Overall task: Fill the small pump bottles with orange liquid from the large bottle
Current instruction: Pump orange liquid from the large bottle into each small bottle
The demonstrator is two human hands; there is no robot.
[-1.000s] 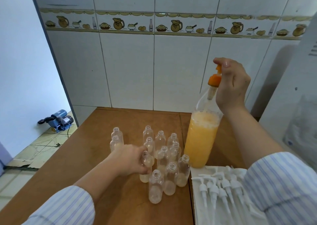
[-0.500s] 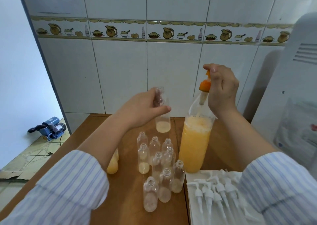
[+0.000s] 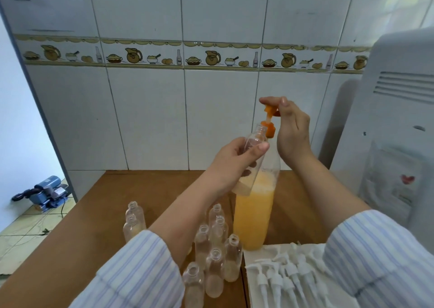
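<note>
The left hand has carried its small clear bottle over from open air to the large bottle's orange pump, and the bottle, upright half a second ago, now leans with its open neck up at 1 o'clock, right under the spout. The fingers are wrapped round the bottle's middle, with a little pale liquid pooled at its base. The right hand still sits on top of the pump, its fingers curled round the head and the index finger laid flat across it.

The large bottle of orange liquid stands on the wooden bench just behind the held bottle. At 6 o'clock from it, a cluster of empty small bottles stands partly hidden by the left forearm. At 5 o'clock, white pump tops lie on a white sheet. A white appliance stands at 3 o'clock and a blue water pump sits on the floor at 9 o'clock.
</note>
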